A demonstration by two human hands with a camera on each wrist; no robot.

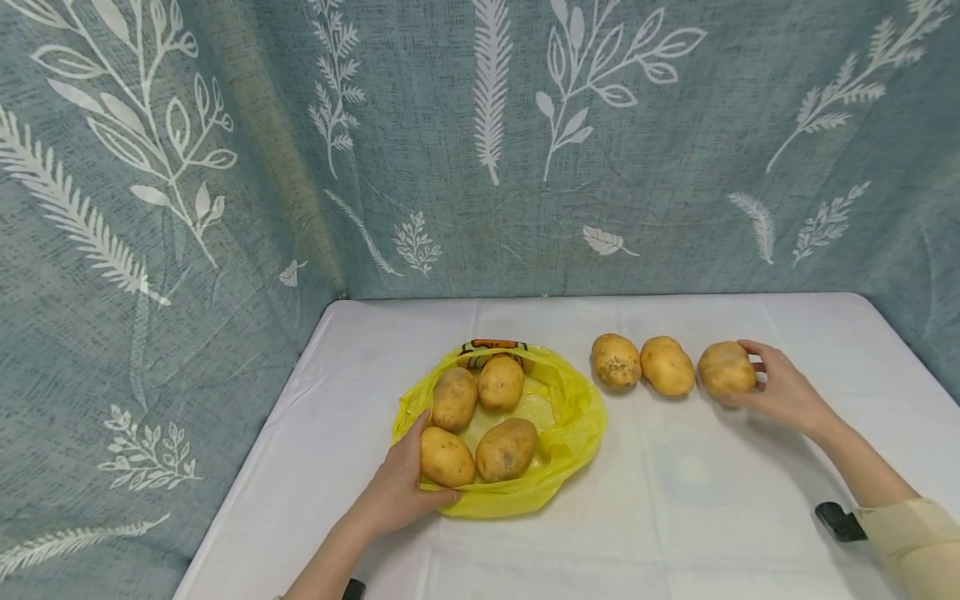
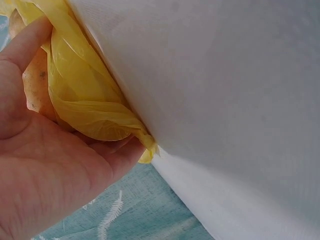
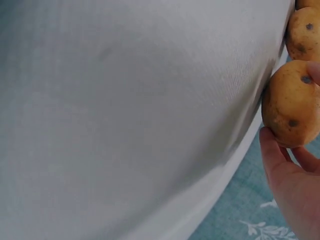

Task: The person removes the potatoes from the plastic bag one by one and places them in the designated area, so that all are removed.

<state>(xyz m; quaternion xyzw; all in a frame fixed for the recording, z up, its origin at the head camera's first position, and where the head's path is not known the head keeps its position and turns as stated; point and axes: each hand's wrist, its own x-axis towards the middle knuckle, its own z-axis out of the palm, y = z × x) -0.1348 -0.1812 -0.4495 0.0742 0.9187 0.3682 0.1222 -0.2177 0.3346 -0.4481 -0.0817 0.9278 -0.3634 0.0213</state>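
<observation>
A yellow plastic bag (image 1: pixel 581 421) lies with its mouth spread wide, and several potatoes sit inside it. My left hand (image 1: pixel 401 492) holds the bag's near left side, with the thumb over the rim beside a potato (image 1: pixel 447 457). In the left wrist view the yellow film (image 2: pixel 82 75) bunches between thumb and fingers. Over on the right, my right hand (image 1: pixel 787 392) grips a round potato (image 1: pixel 726 369) from its right side. Thumb and fingertips lie around this potato (image 3: pixel 290 107) in the right wrist view, close against the white cloth.
Two more potatoes, one (image 1: pixel 616 362) near the bag and one (image 1: pixel 667 367) beside it, line up left of the held one. A white cloth (image 1: pixel 697 517) covers the table. Blue-green curtains (image 1: pixel 525 225) with white leaf prints hang behind and at both sides.
</observation>
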